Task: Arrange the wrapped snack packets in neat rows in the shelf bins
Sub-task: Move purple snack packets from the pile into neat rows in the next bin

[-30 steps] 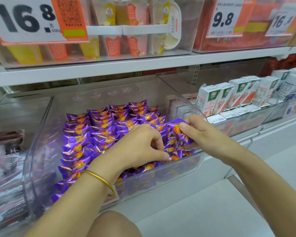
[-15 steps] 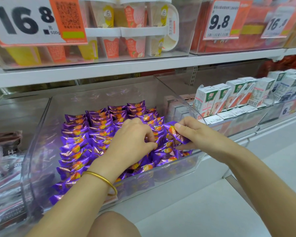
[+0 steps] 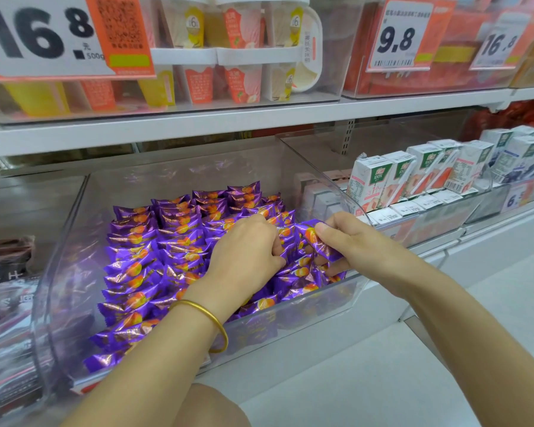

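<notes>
Left of the left hand (image 3: 244,254), purple packets (image 3: 142,241) already stand in tidy rows in the bin (image 3: 59,241). Beneath the right hand (image 3: 349,241), which pinches a loose packet (image 3: 313,238), the rows look unfinished. The left hand's fingers curl among packets; I cannot tell whether they grip one.

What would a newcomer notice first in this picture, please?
Rows of purple packets fill the clear bin at centre. The right hand pinches one loose packet at the bin's right end, while the left hand, gold bangle on its wrist, has its fingers among the rows. A big price sign reading 16.8 hangs top left.
</notes>
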A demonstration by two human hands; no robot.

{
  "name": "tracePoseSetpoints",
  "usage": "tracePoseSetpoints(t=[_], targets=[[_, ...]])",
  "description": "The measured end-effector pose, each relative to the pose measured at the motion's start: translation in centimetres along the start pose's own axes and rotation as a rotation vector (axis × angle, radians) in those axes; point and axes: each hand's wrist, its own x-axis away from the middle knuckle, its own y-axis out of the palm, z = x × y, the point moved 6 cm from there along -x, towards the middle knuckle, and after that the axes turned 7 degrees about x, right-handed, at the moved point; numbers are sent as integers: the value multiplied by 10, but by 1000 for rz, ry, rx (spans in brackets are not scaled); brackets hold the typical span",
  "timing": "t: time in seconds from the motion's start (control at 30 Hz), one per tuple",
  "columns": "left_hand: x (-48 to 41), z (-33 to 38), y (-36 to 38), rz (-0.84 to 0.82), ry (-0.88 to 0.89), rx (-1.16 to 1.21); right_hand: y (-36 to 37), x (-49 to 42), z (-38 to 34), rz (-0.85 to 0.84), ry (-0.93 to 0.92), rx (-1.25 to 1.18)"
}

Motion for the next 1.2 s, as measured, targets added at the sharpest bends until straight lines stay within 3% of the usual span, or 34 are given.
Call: tracePoseSetpoints(t=[0.23, 0.5, 0.67, 0.77, 0.83, 0.97, 1.2], targets=[[-8, 2, -8, 56, 48, 212, 0, 1, 0, -84, -23, -209], [-8, 2, 2, 6, 45, 112, 7, 0, -5, -141, -13, -108], [-5, 0, 1, -75, 87, 139, -6, -1, -12, 60, -87, -49], [-7, -13, -11, 15, 32, 194, -19, -6, -22, 126, -177, -8], [-6, -16, -16, 54, 25, 235, -24, -10, -28, 116, -214, 80], [0, -6, -5, -125, 119, 278, -23, -17, -35, 80, -201, 166], [-1, -16, 0, -123, 75, 283, -2, -9, -24, -57, -174, 64]])
